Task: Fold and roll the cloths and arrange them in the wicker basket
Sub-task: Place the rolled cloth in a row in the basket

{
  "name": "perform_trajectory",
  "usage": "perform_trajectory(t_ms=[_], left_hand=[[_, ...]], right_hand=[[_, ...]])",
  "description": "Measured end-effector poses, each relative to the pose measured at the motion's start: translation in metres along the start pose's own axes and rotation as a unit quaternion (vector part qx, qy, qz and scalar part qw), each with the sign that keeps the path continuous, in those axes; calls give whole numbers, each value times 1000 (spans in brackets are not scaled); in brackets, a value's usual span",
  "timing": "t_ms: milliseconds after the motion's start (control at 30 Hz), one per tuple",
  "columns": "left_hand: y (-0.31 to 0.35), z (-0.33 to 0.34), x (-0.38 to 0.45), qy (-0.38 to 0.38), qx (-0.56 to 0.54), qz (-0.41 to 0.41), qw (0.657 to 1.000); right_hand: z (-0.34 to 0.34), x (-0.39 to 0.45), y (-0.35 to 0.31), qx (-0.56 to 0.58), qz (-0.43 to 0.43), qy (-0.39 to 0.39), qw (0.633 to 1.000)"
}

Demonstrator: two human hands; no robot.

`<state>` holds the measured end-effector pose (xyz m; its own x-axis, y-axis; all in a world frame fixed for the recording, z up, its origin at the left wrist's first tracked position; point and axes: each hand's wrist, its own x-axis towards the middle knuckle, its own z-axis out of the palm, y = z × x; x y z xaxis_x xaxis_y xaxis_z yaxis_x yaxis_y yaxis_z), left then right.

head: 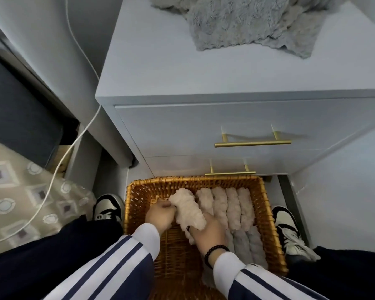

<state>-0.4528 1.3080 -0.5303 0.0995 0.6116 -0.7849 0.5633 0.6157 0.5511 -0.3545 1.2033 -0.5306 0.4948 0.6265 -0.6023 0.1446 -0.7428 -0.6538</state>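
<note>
At the far left of the frame a dark blue-grey box-like object (20, 109) sits above a patterned floor covering (20, 187) printed with squares and circles. A white cable (82, 131) runs down from the upper left and curves across that covering toward the lower left edge. Just right of it, at lower centre-left, a black-and-white sneaker (107, 207) shows beside the wicker basket (136, 191), and a dark trouser leg fills the lower left corner.

The basket lies low in the centre of the frame, on the floor against the foot of a pale grey bedside cabinet (182, 83) with two drawers and brass bar handles (252, 144). Over the basket's left half the left hand (159, 215), coming out of a white sleeve with navy stripes, pinches the left side of a cream fluffy rolled cloth (187, 207). The roll lies tilted, its upper end toward the basket's far wall. The right hand (207, 231), with a black bead bracelet (215, 253) at the wrist, grasps the roll's lower end, fingers curled under it. Whether the roll already touches the basket bottom is hard to tell.

Just right of the held roll, four rolled cream cloths (233, 206) lie side by side in the basket's right half, with greyer rolls (249, 245) below them nearer the viewer. At the top centre-right, a grey fluffy cloth (247, 24) lies unfolded on the cabinet top. At lower right a second sneaker (290, 232) stands just outside the basket.
</note>
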Motion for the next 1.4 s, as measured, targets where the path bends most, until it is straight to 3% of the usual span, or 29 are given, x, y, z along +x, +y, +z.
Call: perform_trajectory(t_ms=[300, 567, 733, 933, 1233, 1400], left_hand=[[-2, 19, 26, -14, -47, -25, 999], [-5, 41, 45, -48, -93, -68, 992], [-6, 56, 51, -43, -76, -57, 995], [-1, 72, 55, -36, -40, -32, 998], [-2, 85, 53, -152, -71, -49, 985], [-3, 90, 53, -171, -63, -54, 982]], right_hand=[[45, 17, 1, -29, -38, -81, 996], [39, 38, 16, -47, 5, -101, 994], [39, 43, 22, -58, 32, -78, 995], [30, 42, 30, -84, 79, 10, 993], [14, 37, 46, -128, 119, 67, 982], [11, 35, 49, -116, 117, 64, 984]])
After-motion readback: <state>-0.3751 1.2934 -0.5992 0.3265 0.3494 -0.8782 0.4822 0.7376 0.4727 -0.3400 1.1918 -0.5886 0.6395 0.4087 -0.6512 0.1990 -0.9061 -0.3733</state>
